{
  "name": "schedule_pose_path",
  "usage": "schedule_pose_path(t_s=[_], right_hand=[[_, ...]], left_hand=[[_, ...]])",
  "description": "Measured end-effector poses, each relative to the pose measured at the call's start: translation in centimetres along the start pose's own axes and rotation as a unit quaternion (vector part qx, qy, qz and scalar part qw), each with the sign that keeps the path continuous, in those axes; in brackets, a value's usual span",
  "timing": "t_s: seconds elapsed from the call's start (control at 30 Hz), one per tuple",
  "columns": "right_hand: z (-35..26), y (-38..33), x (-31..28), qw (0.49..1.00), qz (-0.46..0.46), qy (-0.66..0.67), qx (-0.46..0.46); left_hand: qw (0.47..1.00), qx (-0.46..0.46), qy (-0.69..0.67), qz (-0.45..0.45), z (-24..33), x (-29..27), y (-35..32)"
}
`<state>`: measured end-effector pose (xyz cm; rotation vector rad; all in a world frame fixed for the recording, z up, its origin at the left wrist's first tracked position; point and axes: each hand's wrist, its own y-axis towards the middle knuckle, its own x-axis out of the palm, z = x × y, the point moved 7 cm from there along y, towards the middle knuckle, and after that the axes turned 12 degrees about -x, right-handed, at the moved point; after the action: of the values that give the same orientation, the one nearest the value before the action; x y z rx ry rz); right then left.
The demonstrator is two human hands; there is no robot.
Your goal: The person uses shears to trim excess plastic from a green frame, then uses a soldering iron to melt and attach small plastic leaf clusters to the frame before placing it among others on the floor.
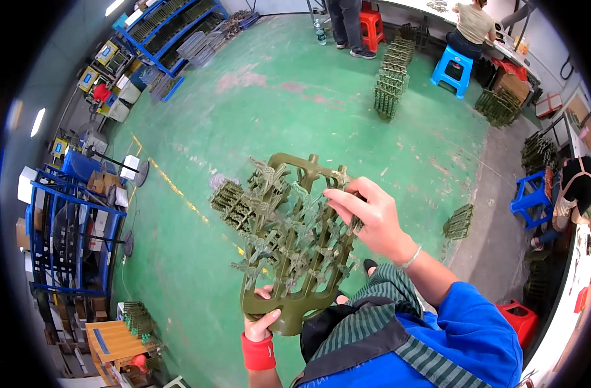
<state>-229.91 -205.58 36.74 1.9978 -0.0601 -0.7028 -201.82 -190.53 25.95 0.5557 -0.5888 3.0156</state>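
Note:
In front of me stands an olive-green rack [289, 302] with a rounded frame and several parallel bars. Small grey-green branching pieces [295, 236] sit along those bars. My left hand [262, 323], a red band at its wrist, grips the frame's lower end, thumb in front and fingers partly hidden behind. Over the upper right of the rack, my right hand [373, 216] has its fingers drawn together, their tips beside a paler green piece. What lies between those fingertips is too small to make out.
More loaded green racks [391, 77] stand in a row on the green floor, with another rack [459, 222] at right. Blue shelving [75, 226] and a wooden table [119, 341] are on the left. Two people sit at benches on the right, near a blue stool [452, 71]; another person stands behind.

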Motion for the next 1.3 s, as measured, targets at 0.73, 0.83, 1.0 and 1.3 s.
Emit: schedule_pose_path(t_s=[0.73, 0.83, 1.0, 1.3], right_hand=[[-3.9, 1.4, 3.5, 0.992, -0.063, 0.104, -0.029], [-4.9, 0.6, 3.8, 0.985, -0.061, 0.162, -0.024], [-5.9, 0.0, 5.0, 0.985, -0.078, 0.147, -0.054], [-8.1, -0.5, 4.5, 0.981, -0.058, 0.174, -0.063]], left_hand=[[0.996, -0.059, -0.070, -0.007, -0.5, 1.6, -0.4], [0.996, -0.064, -0.068, 0.004, -0.6, 1.6, -0.5], [0.996, -0.062, -0.068, -0.001, -0.5, 1.9, -0.4], [0.997, -0.054, -0.046, 0.040, -0.2, 2.0, -0.8]])
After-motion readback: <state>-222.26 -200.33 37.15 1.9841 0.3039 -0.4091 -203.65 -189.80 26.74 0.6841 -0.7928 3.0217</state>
